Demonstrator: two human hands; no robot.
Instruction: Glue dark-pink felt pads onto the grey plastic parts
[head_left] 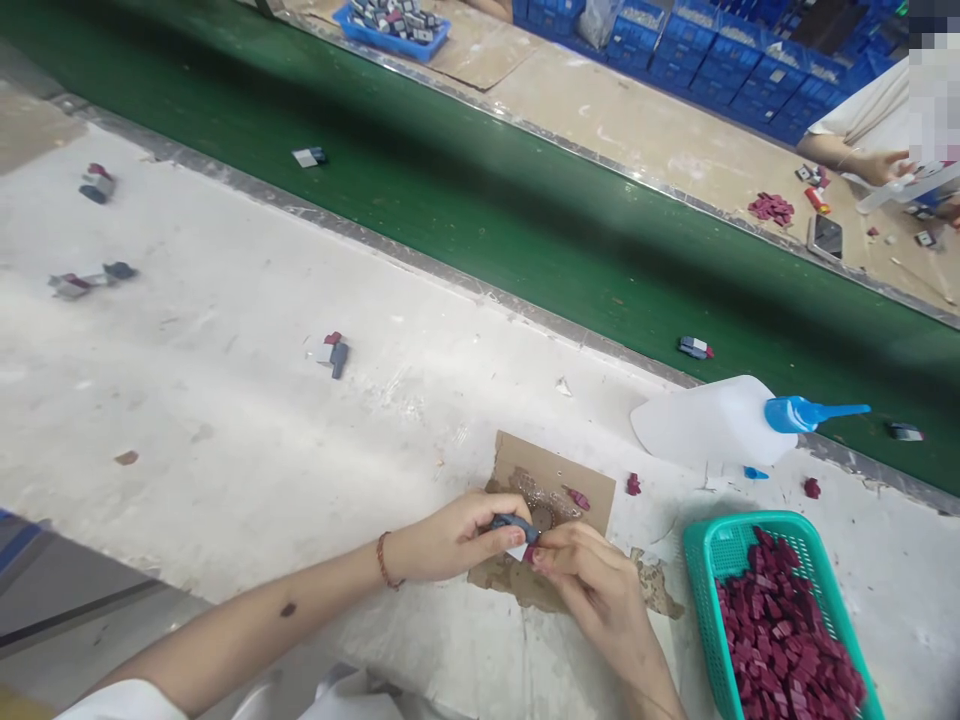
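Over a glue-smeared piece of cardboard (559,460), my left hand (442,540) is closed around a small dark grey and white plastic part (513,524). The fingertips of my right hand (600,575) pinch a small maroon plastic piece (529,553) against the end of that part. My fingers hide much of both pieces. Another maroon piece (577,498) lies on the cardboard just beyond my right hand. To the right, a green basket (697,570) holds a heap of maroon pieces (787,630).
A white bottle with a blue nozzle (705,420) lies beside a green conveyor belt (480,220) carrying several parts. More assembled parts (332,353) are spread over the table's left side. Across the belt, a person (862,155) works near blue bins (697,60).
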